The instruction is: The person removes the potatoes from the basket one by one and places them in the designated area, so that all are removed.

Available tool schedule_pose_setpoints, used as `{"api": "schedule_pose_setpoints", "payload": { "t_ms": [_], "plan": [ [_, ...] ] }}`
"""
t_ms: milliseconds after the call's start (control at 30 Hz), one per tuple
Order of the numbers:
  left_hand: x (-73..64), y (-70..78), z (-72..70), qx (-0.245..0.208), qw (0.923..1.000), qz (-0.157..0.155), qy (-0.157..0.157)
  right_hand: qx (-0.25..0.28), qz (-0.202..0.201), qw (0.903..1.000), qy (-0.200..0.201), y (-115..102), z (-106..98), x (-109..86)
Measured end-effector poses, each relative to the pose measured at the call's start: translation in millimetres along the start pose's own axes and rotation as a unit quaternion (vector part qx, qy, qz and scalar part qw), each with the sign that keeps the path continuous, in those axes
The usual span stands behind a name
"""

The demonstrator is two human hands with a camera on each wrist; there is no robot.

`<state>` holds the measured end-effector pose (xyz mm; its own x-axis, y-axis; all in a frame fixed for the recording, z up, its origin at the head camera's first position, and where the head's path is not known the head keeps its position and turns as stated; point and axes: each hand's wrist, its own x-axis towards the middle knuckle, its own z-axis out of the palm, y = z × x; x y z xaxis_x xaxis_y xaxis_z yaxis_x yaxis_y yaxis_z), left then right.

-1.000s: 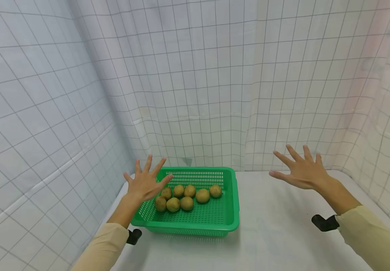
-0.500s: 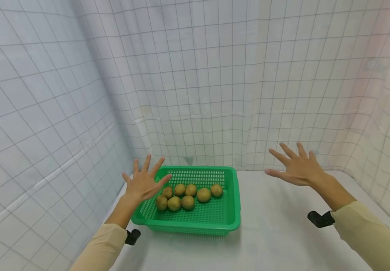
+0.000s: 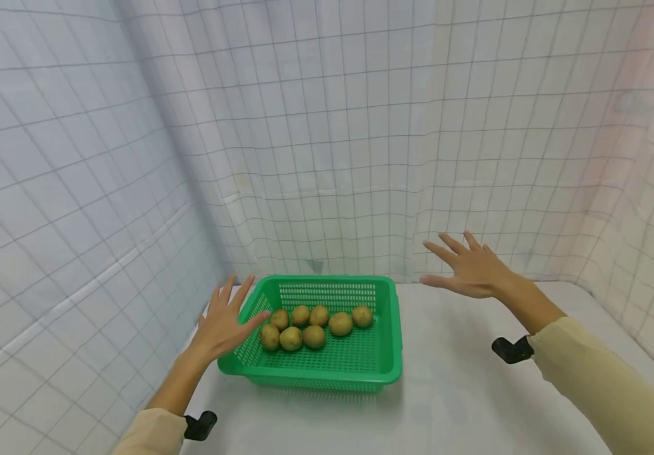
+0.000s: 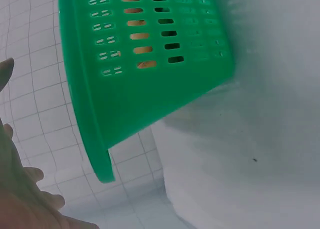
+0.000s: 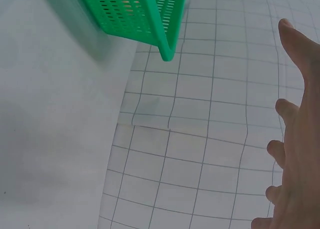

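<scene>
A green plastic basket with slotted walls stands on the white table, holding several brown potatoes grouped toward its left and back. My left hand is spread with straight fingers at the basket's left side, overlapping its rim in the head view. In the left wrist view the basket's wall is close by, and the left hand shows at the left edge. My right hand, fingers also spread, hovers to the right of the basket and holds nothing. The right wrist view shows that hand apart from the basket.
White cloth walls with a grid of lines enclose the table at the back and both sides. The white tabletop stretches to the right of the basket. A black wrist camera sits under the right sleeve, another under the left.
My right hand has moved left, toward the basket. The left hand has shifted slightly left and down, uncovering more of the basket's left side. The potatoes have stayed in place.
</scene>
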<state>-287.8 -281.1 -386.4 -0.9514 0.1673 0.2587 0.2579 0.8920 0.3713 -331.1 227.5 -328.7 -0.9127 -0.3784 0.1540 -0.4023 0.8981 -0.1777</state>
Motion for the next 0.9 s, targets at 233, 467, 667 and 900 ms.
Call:
{"api": "schedule_pose_setpoints", "payload": {
  "t_ms": [233, 467, 667, 900],
  "plan": [
    [-20.3, -21.5, 5.3, -0.103, 0.9944, 0.0, -0.021, 0.056, -0.048, 0.9972, -0.014, -16.2, 3.8, 18.1],
    [-33.7, -38.4, 10.2, -0.256, 0.962, -0.051, -0.081, 0.107, -0.07, 0.9907, -0.046, -26.9, 6.8, 34.0],
    [-46.3, -55.7, 16.3, -0.359, 0.9234, -0.066, -0.118, 0.114, -0.109, 0.985, -0.07, -37.4, 10.0, 49.3],
    [-56.3, -71.8, 27.7, -0.459, 0.8756, -0.043, -0.143, 0.154, -0.131, 0.9737, -0.105, -53.6, 21.3, 66.0]
  ]
}}
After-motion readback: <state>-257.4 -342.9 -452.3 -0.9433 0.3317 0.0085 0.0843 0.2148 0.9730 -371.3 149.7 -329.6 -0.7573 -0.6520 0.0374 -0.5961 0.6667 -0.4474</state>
